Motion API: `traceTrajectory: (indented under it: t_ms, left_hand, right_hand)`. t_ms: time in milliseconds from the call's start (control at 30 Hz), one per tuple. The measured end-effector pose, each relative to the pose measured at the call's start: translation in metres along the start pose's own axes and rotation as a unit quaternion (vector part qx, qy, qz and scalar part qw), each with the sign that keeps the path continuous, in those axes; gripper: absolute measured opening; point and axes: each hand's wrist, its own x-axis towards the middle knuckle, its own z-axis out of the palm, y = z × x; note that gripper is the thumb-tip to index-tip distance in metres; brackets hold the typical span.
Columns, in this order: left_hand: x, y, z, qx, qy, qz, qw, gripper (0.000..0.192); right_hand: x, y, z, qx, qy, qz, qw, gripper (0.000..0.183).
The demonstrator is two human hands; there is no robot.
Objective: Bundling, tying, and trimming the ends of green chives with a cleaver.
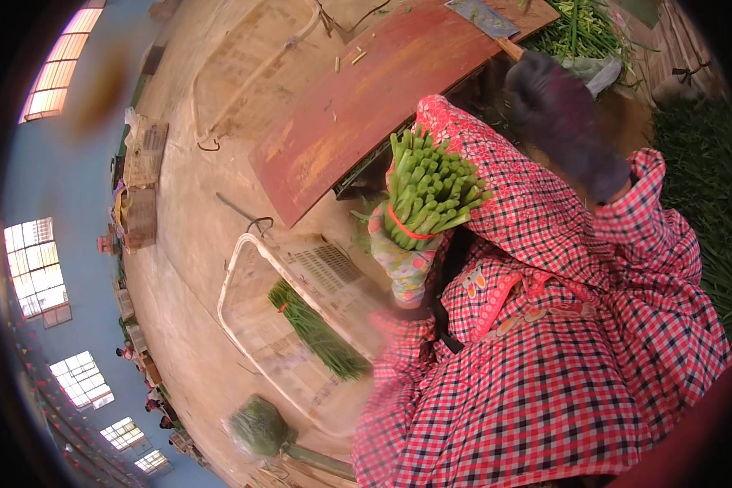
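Observation:
My left hand, in a patterned glove, grips a bundle of green stalks bound with an orange-red band, cut ends facing up. In my right hand, dark-gloved and blurred, is the wooden handle of a cleaver. Its broad blade lies over the far right end of a reddish-brown board. A few short stalk pieces are scattered on the board. Another banded green bundle lies inside a white-rimmed basket at my left.
Another white-rimmed basket stands beyond the board. Trimmings heap over a plastic bag at the upper right. Loose greens lie at the right. A plastic-wrapped green bundle rests below the near basket. Boxes and people are along the far wall.

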Motion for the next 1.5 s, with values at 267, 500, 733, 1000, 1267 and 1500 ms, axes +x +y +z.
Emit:
traceTrajectory:
  t_ms: [267,500,733,1000,1267,1500]
  left_hand:
    - [0.001,-0.013,-0.016,-0.381,0.001,-0.261,0.887,0.058]
    - [-0.004,-0.046,-0.035,-0.241,-0.069,-0.218,0.943,0.058]
    - [-0.003,-0.044,-0.046,-0.327,-0.110,-0.186,0.920,0.067]
    - [0.004,0.004,-0.022,-0.446,0.025,-0.245,0.860,0.090]
    - [0.010,0.013,-0.029,-0.528,0.006,-0.308,0.791,0.065]
    - [0.004,-0.014,-0.044,-0.456,-0.031,-0.226,0.860,0.059]
  right_hand:
    - [0.001,-0.053,-0.017,0.364,0.001,-0.201,0.910,0.030]
    - [0.015,0.019,-0.005,-0.054,-0.081,-0.111,0.989,0.012]
    - [-0.010,-0.012,-0.020,0.566,-0.081,0.047,0.819,0.007]
    - [-0.008,-0.041,-0.020,0.502,-0.080,-0.045,0.860,0.017]
    - [0.003,-0.057,-0.009,0.503,-0.013,-0.175,0.846,0.024]
    - [0.003,-0.084,-0.014,0.479,0.074,-0.159,0.860,0.022]
